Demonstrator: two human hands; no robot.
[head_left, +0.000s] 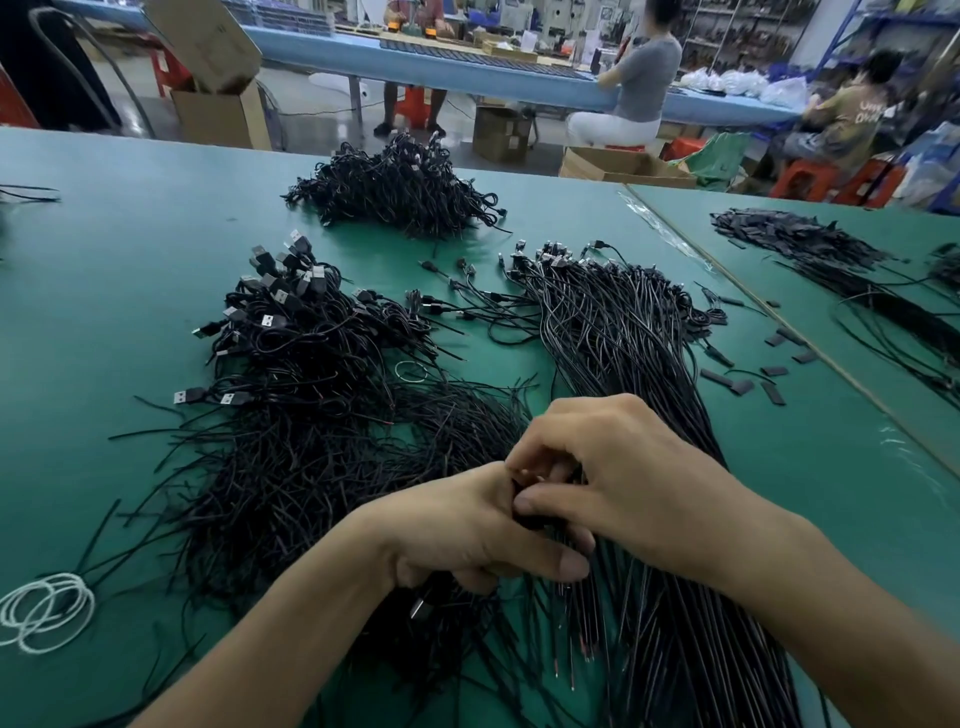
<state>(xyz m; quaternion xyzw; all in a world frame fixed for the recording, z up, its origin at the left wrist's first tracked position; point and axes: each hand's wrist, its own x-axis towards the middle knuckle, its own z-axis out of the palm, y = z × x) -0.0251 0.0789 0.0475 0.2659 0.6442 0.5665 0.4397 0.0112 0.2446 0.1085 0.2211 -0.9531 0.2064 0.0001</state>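
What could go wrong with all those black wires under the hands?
The left hand and right hand pinch a black cable right over the long bundle, so neighbouring strands could get dragged along and tangle. The bare wire tips by the wrists might bend or prick skin. The small black sleeves lie loose and could be brushed away.

Both hands (545, 509) pinch black cables (649, 597) above the green table (104, 312)
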